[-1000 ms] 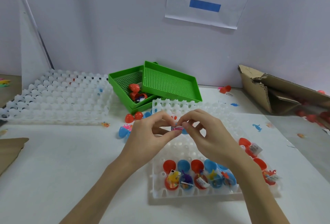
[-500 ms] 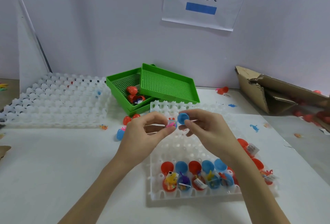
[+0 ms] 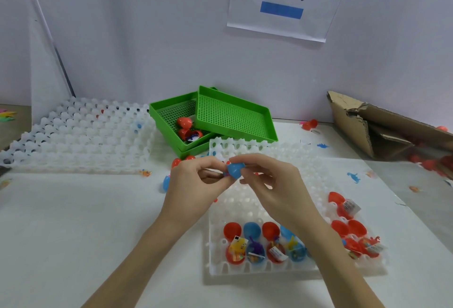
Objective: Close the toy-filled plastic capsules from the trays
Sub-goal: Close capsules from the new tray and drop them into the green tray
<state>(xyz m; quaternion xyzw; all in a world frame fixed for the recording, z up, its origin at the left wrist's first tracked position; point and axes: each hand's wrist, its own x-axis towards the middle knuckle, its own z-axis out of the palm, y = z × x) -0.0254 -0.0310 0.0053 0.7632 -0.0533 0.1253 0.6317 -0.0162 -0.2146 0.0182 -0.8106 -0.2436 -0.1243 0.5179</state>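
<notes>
Fingers [image 3: 215,160] of the left hand [image 3: 193,185] and the right hand [image 3: 272,185] pinched one blue capsule [image 3: 235,170] between them at frame centre, above the white tray [image 3: 259,269]. Tray, lower right: open red and blue capsules [image 3: 255,244] with toys along its near row. Green baskets [image 3: 232,113], upper centre: two stacked askew, red capsules inside the lower. Empty trays [image 3: 73,136], left. Cardboard box [image 3: 382,128], right. Paper sign [image 3: 282,1] on the wall, top.
</notes>
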